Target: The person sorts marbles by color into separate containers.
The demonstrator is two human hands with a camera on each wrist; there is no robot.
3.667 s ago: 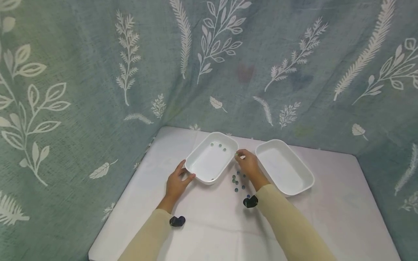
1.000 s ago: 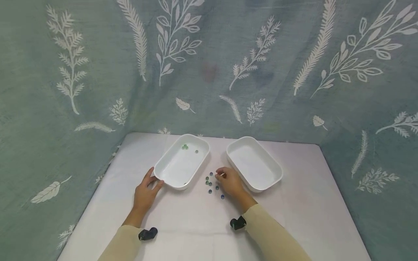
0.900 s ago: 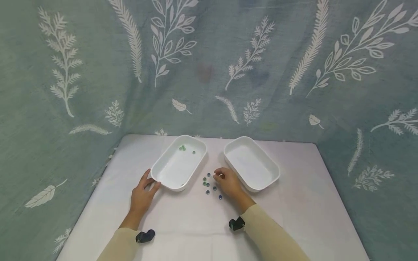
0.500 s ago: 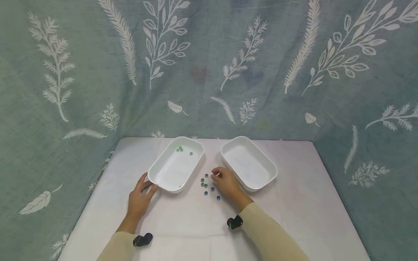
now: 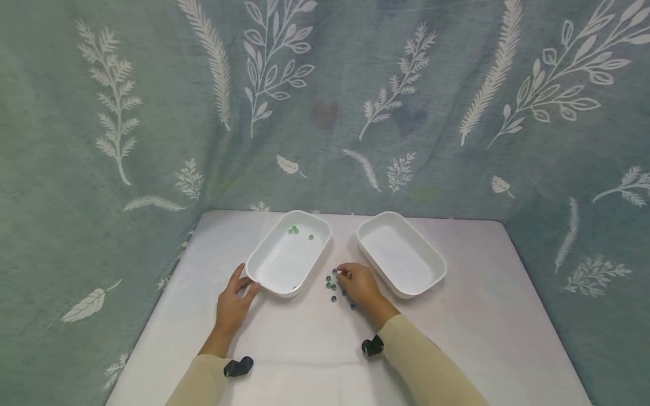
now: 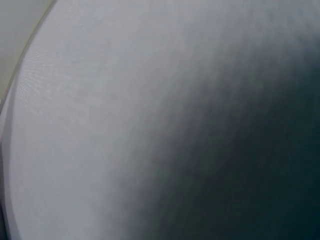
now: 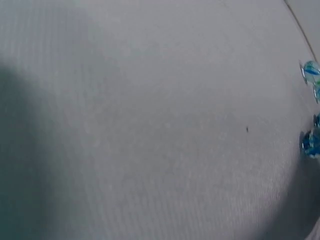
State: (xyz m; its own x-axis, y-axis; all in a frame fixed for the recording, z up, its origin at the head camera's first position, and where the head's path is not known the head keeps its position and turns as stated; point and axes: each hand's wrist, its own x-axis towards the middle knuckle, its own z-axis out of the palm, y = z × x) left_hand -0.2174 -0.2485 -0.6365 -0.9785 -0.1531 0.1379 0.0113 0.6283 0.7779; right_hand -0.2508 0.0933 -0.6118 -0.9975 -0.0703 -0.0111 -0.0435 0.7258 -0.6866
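In the head view, the left hand holds the near-left corner of the left white tray, thumb on the front side and fingers on the left side. Green marbles cluster at that tray's far end, another marble lies to their right, and one shows at the near wall. The right hand is low over the table, bent thumb and index fingertips beside a blue marble; whether they touch it is unclear. Several green and blue marbles lie left of and below this hand, one partly covered by it.
A second white tray, with no marbles visible inside, stands right of the right hand on the white table. Patterned cloth hangs behind and beside the table. Marbles appear at the right wrist view's edge; the left wrist view is blurred.
The right hand has left the left tray's rim, where it pinched a green marble; that tray now shows one more marble. Over the last half second its fingertips moved closer to the blue marble.
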